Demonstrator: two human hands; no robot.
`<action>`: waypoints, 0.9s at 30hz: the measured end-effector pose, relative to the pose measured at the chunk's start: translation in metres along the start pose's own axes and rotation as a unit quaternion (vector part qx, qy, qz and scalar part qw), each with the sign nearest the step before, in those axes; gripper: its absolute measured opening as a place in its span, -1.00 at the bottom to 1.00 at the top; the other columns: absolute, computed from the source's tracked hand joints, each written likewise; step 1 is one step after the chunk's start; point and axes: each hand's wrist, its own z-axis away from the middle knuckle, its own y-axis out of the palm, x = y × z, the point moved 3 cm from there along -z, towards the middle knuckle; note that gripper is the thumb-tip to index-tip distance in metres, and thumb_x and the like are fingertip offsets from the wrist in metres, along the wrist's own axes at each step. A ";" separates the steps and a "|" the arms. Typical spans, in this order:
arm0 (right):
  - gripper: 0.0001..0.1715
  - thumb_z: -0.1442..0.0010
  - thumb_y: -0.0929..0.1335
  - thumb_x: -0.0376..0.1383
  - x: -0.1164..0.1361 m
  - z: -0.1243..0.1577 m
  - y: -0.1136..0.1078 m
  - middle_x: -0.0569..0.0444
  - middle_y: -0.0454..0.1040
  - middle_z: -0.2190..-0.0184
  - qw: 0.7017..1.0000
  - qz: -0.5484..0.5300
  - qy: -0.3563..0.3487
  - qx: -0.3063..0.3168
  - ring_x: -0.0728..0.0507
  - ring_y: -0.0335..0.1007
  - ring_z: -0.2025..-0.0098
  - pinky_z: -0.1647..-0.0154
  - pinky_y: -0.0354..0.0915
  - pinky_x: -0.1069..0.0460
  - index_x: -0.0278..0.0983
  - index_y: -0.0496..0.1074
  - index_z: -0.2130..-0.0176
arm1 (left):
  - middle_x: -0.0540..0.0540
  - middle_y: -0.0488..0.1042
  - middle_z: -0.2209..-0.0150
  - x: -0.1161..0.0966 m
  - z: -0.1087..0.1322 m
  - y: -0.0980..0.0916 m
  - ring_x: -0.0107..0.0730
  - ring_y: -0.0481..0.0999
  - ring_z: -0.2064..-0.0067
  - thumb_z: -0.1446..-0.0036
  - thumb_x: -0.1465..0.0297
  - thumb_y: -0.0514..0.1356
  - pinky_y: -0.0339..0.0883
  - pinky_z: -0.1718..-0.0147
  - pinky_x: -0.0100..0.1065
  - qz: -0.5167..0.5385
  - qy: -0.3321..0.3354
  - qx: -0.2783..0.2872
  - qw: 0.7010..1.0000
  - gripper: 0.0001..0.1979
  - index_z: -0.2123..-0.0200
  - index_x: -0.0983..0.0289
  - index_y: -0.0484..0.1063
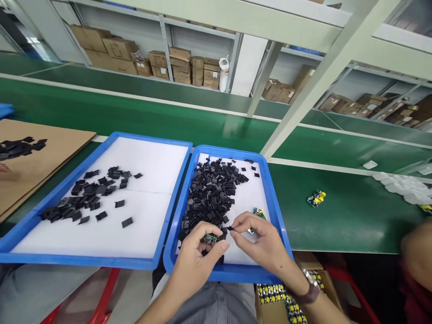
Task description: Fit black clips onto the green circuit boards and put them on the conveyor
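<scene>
My left hand (199,256) is closed around a small green circuit board (209,239), over the front of the right blue tray (227,273). Just to its right, the thumb and forefinger of my right hand (261,238) pinch a small black piece (230,228). The piece and the board are apart. Beneath and behind my hands spreads a heap of folded black pieces (212,193) on the tray's white liner. Another circuit board (259,213) lies in the tray behind my right hand and is partly covered by it.
A second blue tray (84,261) with scattered black pieces (91,193) stands at left, beside cardboard (50,144) with more pieces. One board (316,198) lies on the green table (337,229). Below right, a carton holds several boards (272,293). People sit on both sides.
</scene>
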 end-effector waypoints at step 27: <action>-0.73 -0.30 0.48 -0.40 -0.002 0.055 0.000 0.11 0.66 0.18 0.966 -0.214 0.113 -0.095 -0.09 0.57 0.10 0.05 0.50 0.03 -0.01 0.66 0.10 | 0.11 0.63 -0.05 0.009 0.004 0.013 -0.26 0.68 0.01 -0.28 0.31 0.37 0.57 -0.04 -0.29 0.226 -0.151 0.114 0.956 -0.48 -0.28 0.05 0.44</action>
